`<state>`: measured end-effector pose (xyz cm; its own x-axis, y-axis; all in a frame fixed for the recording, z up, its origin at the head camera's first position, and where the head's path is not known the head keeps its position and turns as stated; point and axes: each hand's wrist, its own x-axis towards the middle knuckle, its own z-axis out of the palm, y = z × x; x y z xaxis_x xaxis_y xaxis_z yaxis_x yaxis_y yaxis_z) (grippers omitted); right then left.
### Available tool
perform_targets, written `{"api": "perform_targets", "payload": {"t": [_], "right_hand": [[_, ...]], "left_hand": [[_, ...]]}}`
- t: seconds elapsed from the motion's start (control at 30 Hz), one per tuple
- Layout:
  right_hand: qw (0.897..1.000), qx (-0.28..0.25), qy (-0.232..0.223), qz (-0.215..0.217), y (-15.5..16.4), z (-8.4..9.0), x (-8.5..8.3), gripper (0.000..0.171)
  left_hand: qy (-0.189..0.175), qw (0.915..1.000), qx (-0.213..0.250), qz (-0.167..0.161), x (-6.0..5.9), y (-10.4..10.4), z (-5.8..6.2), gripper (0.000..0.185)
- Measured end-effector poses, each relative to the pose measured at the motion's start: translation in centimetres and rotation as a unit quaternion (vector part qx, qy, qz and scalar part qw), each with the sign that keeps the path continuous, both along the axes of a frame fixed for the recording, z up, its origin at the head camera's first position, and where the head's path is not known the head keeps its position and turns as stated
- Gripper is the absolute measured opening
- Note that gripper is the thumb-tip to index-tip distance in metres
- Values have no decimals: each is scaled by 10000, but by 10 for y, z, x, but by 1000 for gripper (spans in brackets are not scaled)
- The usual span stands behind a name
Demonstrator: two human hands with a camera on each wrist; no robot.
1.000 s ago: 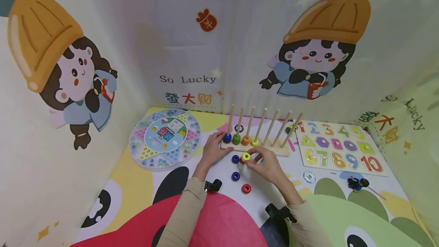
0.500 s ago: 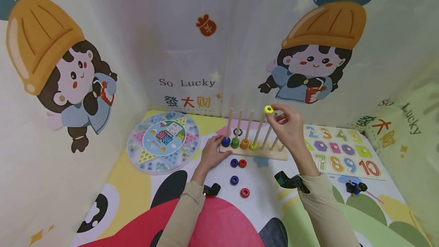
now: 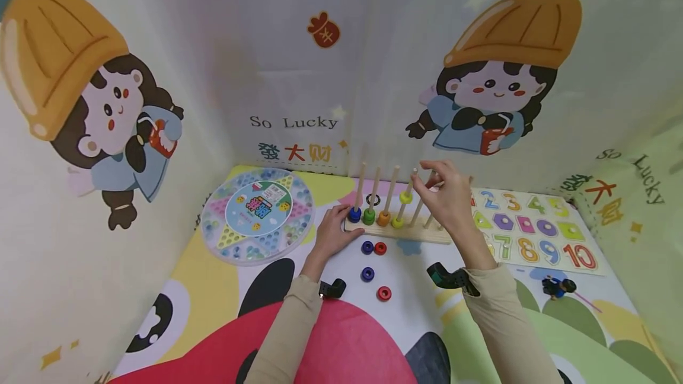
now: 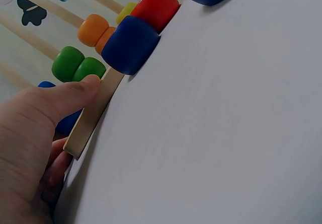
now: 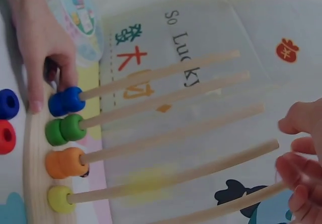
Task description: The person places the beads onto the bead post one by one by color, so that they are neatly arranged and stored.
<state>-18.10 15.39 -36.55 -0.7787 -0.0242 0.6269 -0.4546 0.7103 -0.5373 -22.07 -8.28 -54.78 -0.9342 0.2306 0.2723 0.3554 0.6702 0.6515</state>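
Resting on the left end of the wooden peg rack, the left hand lies with its thumb along the front edge of the base and its fingers wrapped round the end, steadying it on the mat. On the rack, the first peg carries blue beads, the next green beads, the third orange beads. A yellow bead sits partway up the fourth peg, above another yellow bead at the bottom (the head view shows both; in the right wrist view the upper one is only a blur). The right hand is raised at the peg tops with fingers loosely spread, apparently free of the bead and holding nothing. Loose on the mat just in front of the rack are a blue bead and a red bead side by side; nearer the person lie another blue bead and another red bead. A number puzzle board lies to the right.
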Motion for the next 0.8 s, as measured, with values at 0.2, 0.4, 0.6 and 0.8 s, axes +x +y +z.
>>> {"api": "perform_targets", "payload": {"t": [0.2,0.4,0.6,0.8], "right_hand": [[9974,-95,287,654,2,-29,14,20],[9890,169,-1054,1025,-8,-89,19,21],[9676,700,-2161,1098,-22,-131,23,29],[9627,705,-2428,959,-27,-146,26,32]], "left_hand": [[-101,9999,-34,6,-3,1,4,74],[-106,9999,-101,48,-7,2,7,72],[-159,9997,-158,77,-6,2,6,72],[-208,9997,-147,44,-3,2,3,73]]}}
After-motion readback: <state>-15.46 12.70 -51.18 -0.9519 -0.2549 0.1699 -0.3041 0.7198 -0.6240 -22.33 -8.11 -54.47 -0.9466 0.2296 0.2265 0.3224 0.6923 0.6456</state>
